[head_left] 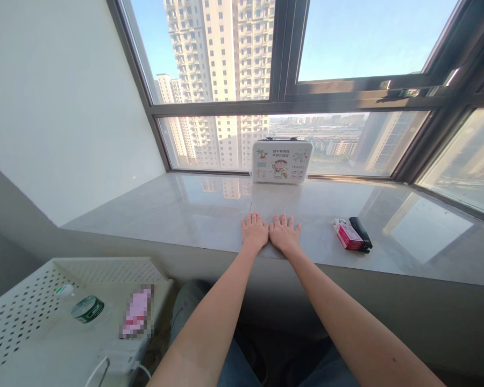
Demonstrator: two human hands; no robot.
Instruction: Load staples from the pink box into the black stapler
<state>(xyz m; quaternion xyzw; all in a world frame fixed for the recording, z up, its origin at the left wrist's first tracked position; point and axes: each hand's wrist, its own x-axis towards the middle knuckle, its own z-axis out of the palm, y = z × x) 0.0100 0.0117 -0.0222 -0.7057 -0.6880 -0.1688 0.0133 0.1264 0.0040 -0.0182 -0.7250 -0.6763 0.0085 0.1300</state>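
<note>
My left hand point(255, 231) lies flat on the glossy grey windowsill point(210, 215), fingers stretched toward the window. Beside it my right hand point(284, 232) rests palm down as well, the two thumbs touching or almost touching. Neither hand holds anything. Behind them a white carrying case point(282, 161) with a cartoon figure and a dark handle stands upright against the window. To the right of my right hand lie a pink and white small box point(348, 235) and a black stapler point(361, 234), side by side.
At the lower left stands a cream perforated tray point(100, 262). In it are a clear bottle with a green label point(87, 309), a blurred pink item point(137, 312) and a white block with cables point(121, 360). Dark window frames point(282, 105) rise behind the sill.
</note>
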